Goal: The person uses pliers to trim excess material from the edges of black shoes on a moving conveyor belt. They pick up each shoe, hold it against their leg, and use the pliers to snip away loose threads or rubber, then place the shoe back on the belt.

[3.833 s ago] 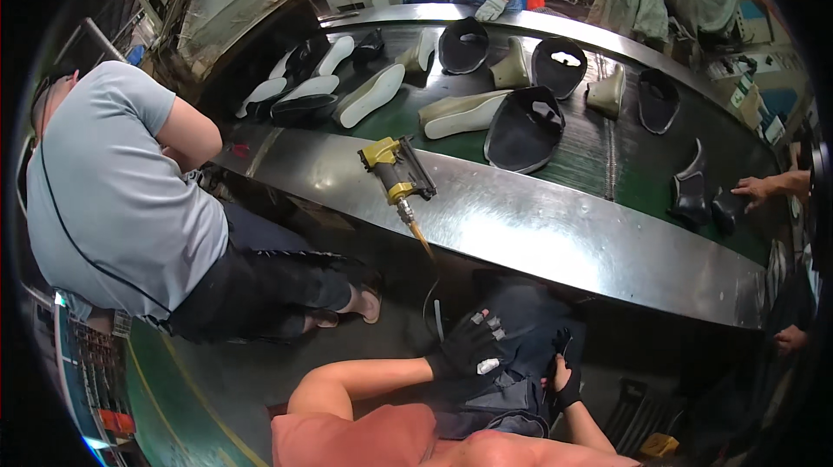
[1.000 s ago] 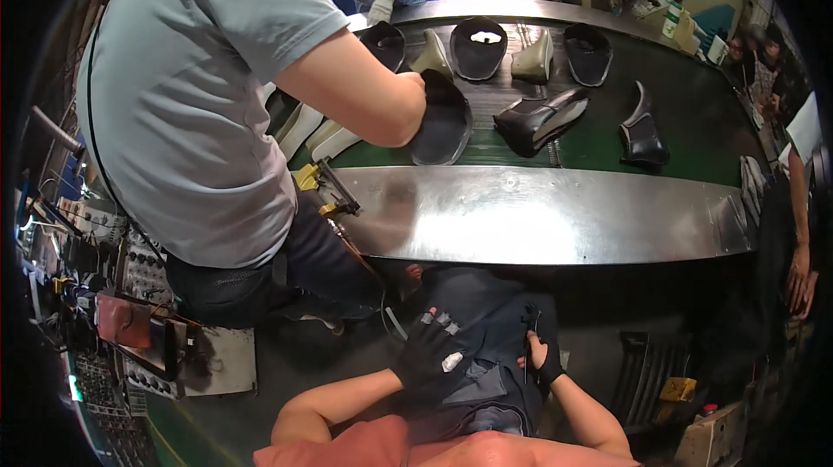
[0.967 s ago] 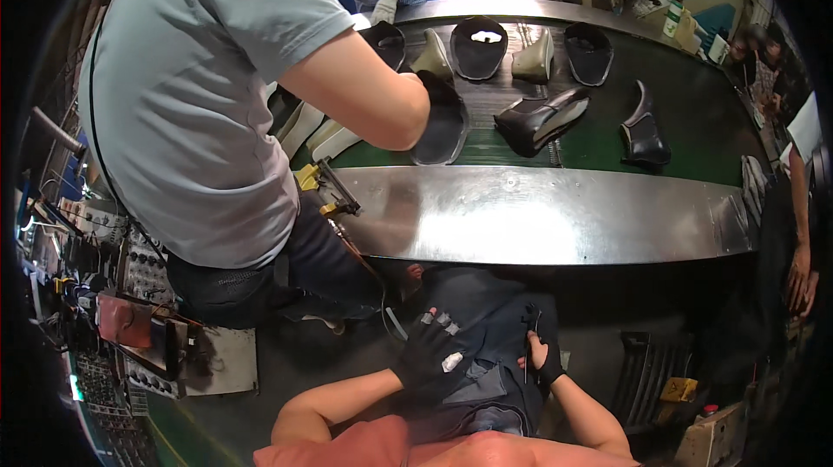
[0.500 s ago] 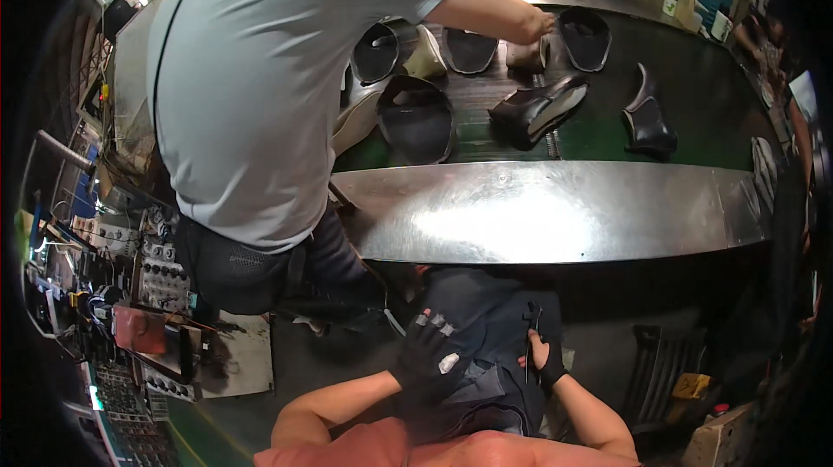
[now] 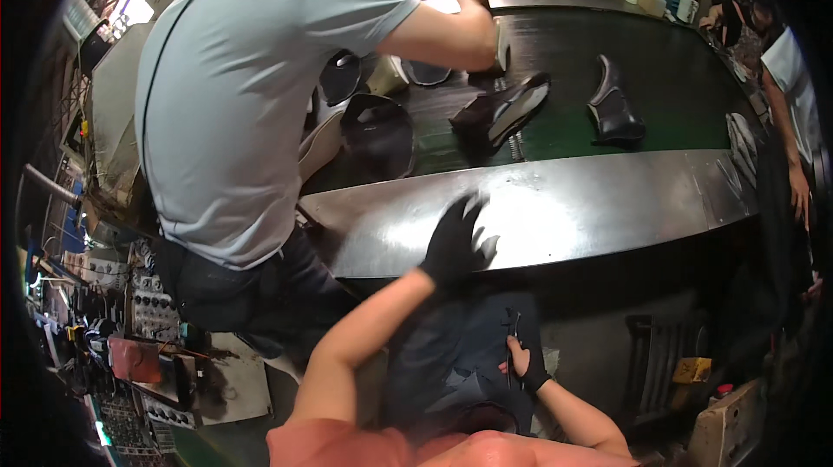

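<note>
My left hand (image 5: 455,241), in a black glove with bare fingertips, reaches over the near metal ledge (image 5: 607,198) with its fingers apart and nothing in them. Low by my lap, my right hand (image 5: 523,363), also gloved, is closed around a slim dark hand tool that looks like pliers (image 5: 514,326). Beyond the ledge, on a dark green conveyor belt, a dark heeled boot (image 5: 499,111) lies on its side, nearest my left hand. Farther right another dark boot (image 5: 618,116) lies with its shaft pointing away.
A co-worker in a light grey shirt (image 5: 234,111) stands at the left, one arm (image 5: 460,33) stretched across the belt. Several shoe pieces, including a rounded black one (image 5: 377,133), lie beside them. Another person (image 5: 794,94) is at the far right. A yellow box (image 5: 691,370) sits lower right.
My left hand has lifted from my lap and moved forward over the ledge. My right hand keeps its tool. The co-worker's hand has moved to the far ledge; a black piece beside it is gone.
</note>
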### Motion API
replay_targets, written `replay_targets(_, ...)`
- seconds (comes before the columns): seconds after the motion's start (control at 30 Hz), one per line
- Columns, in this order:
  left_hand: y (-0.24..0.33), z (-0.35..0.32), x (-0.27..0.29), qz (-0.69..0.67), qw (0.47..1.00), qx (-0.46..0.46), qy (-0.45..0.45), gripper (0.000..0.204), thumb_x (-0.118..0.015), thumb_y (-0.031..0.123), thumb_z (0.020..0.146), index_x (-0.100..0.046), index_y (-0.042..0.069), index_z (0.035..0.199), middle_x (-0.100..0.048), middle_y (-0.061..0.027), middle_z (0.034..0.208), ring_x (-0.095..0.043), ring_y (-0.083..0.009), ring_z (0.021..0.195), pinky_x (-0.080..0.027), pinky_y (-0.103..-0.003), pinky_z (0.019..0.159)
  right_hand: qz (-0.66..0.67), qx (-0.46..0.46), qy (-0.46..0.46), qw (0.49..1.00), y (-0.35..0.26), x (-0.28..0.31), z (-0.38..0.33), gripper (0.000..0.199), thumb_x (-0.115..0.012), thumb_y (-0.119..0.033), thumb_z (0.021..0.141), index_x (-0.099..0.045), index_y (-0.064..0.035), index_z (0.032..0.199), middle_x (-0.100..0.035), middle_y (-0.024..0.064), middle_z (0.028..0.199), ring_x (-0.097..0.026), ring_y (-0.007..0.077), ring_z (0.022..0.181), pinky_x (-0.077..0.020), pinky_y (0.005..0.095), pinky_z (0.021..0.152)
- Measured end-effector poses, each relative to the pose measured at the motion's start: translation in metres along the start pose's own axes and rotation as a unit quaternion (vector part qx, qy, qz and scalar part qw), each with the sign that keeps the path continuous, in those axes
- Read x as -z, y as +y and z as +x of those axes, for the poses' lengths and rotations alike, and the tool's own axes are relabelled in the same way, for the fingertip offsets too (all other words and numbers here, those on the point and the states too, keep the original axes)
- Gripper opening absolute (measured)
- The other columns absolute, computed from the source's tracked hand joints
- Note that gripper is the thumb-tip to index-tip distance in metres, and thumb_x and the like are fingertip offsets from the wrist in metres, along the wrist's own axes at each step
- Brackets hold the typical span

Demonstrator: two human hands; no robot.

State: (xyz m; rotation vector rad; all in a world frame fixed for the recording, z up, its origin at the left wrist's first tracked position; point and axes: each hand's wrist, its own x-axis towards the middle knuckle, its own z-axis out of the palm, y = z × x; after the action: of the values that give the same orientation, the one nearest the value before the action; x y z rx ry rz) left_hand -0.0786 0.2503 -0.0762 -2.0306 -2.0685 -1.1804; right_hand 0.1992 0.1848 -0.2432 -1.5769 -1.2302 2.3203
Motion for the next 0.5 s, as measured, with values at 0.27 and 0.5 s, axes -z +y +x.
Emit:
replay_targets(0.27, -0.111, 0.164, -0.056, 0.122, 0.979, 0.153, -0.062, 0.084, -0.071, 0.045, 0.070, -0.045, -0.006, 0.130, -0.043, -0.0293, 0.134, -0.038, -0.0424, 0.127, -0.026, -0.046, 0.110, -0.020, -0.053, -0.012, 0.998, 0.011, 0.003, 0.002, 0.049, -0.053, -0.038, 0.095, -0.056, 0.0070, 0.115, -0.066, 0.0160, 0.071, -0.066, 0.0222, 0.054, -0.0514, 0.0345, 0.048)
replay_targets(0.5, -0.138, 0.170, -0.071, 0.018, 0.983, 0.176, 0.049, 0.084, -0.079, 0.033, 0.068, -0.042, -0.008, 0.131, -0.043, -0.0277, 0.133, -0.045, -0.0375, 0.122, -0.037, -0.042, 0.104, -0.041, -0.024, 0.028, 0.999, -0.048, -0.002, -0.022, 0.049, -0.049, -0.043, 0.095, -0.062, 0.0030, 0.107, -0.068, 0.0183, 0.084, -0.068, 0.0288, 0.064, -0.0513, 0.0394, 0.063)
